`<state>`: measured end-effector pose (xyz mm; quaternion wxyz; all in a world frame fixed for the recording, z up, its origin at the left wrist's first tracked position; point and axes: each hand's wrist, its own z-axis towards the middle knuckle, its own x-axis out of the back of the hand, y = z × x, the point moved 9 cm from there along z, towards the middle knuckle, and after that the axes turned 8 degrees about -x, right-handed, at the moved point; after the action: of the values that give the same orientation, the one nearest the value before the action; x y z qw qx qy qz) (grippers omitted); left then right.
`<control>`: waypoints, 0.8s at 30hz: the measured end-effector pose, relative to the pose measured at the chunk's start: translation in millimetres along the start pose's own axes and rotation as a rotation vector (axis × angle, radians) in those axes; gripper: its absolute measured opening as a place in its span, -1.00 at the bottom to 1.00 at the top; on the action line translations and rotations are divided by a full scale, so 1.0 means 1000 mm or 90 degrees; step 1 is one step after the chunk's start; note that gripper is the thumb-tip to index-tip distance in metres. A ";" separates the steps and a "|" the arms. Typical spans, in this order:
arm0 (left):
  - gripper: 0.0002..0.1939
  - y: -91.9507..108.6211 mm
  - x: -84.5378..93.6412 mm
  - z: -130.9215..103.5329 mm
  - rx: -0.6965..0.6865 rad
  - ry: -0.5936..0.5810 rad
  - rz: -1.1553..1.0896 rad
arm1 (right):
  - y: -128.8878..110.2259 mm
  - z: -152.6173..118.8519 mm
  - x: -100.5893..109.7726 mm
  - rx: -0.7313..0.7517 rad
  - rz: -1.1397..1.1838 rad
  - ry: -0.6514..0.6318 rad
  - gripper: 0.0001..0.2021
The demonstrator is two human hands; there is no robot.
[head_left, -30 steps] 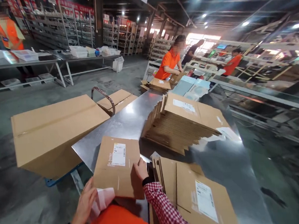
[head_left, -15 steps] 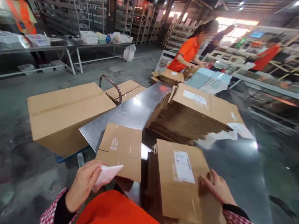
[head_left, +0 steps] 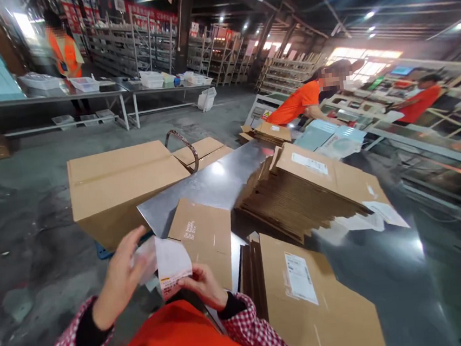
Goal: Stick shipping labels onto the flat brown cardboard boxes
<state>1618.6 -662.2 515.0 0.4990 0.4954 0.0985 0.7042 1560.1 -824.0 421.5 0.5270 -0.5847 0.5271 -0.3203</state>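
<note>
A white printed label sheet point(head_left: 173, 259) is in front of my body, between my two hands. My right hand point(head_left: 204, 287) pinches its lower right corner with thumb and fingers. At its left edge my left hand point(head_left: 120, 279) holds a paler, blurred part of the sheets; the thumb is smeared by motion. Just beyond lies a flattened cardboard box point(head_left: 205, 227) with white printing, on the metal table point(head_left: 230, 167). Right of my right hand is a stack of flat cartons, its top carton point(head_left: 333, 310) bearing a white shipping label point(head_left: 301, 277).
A taller stack of flat cartons point(head_left: 320, 178) stands farther along the table. A large closed carton point(head_left: 124, 169) is left of the table, near a curved handle point(head_left: 182, 145). A co-worker in orange point(head_left: 299, 104) leans over light-blue boxes point(head_left: 320, 134). Long tables with white bins point(head_left: 152, 79) stand behind.
My right hand has left the labelled carton and moved left to grip the sheet. The sheet has turned to show its printed face. The whole view has shifted slightly.
</note>
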 end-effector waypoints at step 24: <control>-0.60 -0.065 -0.119 -0.035 -0.011 -0.223 -0.114 | -0.022 0.004 0.103 0.101 -0.260 0.594 -0.66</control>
<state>1631.5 -714.2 385.5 0.5732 0.5953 0.0482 0.5609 1594.3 -923.5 423.4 0.2052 -0.4290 0.5552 -0.6823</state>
